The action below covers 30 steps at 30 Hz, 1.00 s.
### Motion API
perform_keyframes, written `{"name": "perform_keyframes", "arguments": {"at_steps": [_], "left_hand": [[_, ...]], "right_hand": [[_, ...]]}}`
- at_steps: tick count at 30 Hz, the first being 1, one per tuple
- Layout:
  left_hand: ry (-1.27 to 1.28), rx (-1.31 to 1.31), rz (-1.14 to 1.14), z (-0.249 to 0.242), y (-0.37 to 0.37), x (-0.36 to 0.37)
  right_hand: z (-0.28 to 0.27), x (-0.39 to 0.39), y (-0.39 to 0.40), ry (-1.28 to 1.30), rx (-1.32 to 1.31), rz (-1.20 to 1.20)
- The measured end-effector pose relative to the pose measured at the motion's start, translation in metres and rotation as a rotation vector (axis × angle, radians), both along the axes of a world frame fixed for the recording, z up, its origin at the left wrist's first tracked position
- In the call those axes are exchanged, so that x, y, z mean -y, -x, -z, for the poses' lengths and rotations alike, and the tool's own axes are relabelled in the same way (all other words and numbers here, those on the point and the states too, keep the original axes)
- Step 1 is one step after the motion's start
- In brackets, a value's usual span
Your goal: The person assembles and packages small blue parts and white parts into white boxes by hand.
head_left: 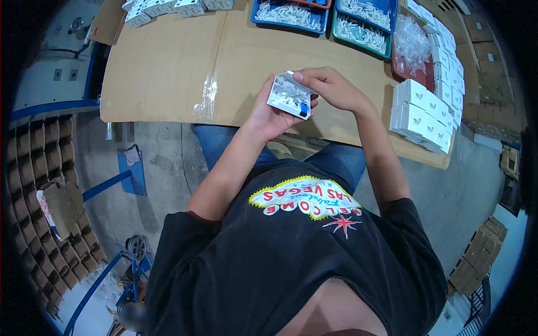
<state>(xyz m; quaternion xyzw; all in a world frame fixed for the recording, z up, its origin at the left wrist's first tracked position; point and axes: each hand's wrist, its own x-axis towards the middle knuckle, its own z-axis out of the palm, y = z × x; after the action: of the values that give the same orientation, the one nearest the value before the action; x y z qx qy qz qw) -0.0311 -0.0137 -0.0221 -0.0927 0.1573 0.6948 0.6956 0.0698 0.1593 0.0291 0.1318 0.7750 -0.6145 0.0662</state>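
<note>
My left hand (265, 115) holds a small white box (290, 98) from below, above the table's front edge. The box is open at the top and shows small white pieces, clear plastic and a blue item at its right end. My right hand (330, 88) is at the box's upper right edge, its thumb and fingers closed against the white flap there. Whether the fingers also grip something inside cannot be made out.
The cardboard-covered table (162, 67) bears blue trays (290, 15) and a green tray (361, 38) of white parts at the back. Stacked white boxes (420, 115) and a red tray (412, 74) of clear bags stand right. More white boxes (162, 7) are back left.
</note>
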Motion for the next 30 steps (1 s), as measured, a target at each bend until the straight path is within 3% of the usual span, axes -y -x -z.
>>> {"name": "perform_keyframes", "arguments": {"at_steps": [5,13,28,30], "left_hand": [[0.011,-0.022,-0.002,0.009,0.001,-0.001],[0.112,-0.025,-0.027,0.009,-0.002,-0.001],[0.025,-0.017,0.003,0.014,-0.001,-0.002],[0.171,-0.007,-0.045,0.008,-0.004,-0.003]], "right_hand": [[0.003,0.003,0.002,0.016,0.112,0.002],[0.012,0.005,0.003,0.006,0.084,0.03],[0.01,0.005,0.006,-0.048,-0.001,-0.049],[0.011,0.01,0.005,-0.06,-0.022,-0.037]]}}
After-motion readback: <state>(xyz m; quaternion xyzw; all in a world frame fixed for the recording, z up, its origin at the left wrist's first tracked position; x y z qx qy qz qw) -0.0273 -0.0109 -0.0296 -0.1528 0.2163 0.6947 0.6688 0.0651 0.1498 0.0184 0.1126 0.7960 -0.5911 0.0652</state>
